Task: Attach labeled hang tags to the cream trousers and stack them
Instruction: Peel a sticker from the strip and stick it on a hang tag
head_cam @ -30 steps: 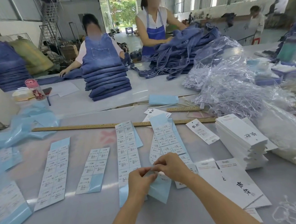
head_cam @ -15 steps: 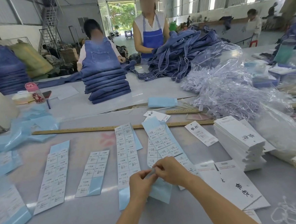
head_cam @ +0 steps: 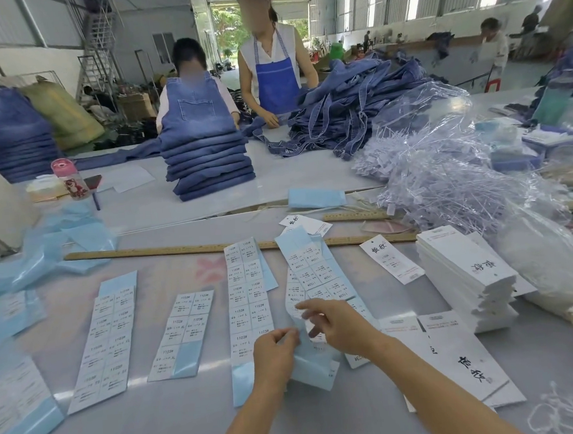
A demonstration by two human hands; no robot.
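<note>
Grey table [head_cam: 157,429] strewn with label sheets: left hand [head_cam: 277,354] pinches blue backing sheet [head_cam: 309,367], right hand [head_cam: 336,325] fingers part-curled at a sticker, grip unclear; thin, floppy stock, likely best taken by corner; hang tags [head_cam: 465,272] stacked right.

label print [head_cam: 248,297] too small, faces blurred

Glossy paper label sheets [head_cam: 249,304] on blue backing cover my smooth matt table [head_cam: 164,425]; wooden ruler [head_cam: 165,250] at twelve o'clock, crinkly clear plastic [head_cam: 443,158] at two.
</note>
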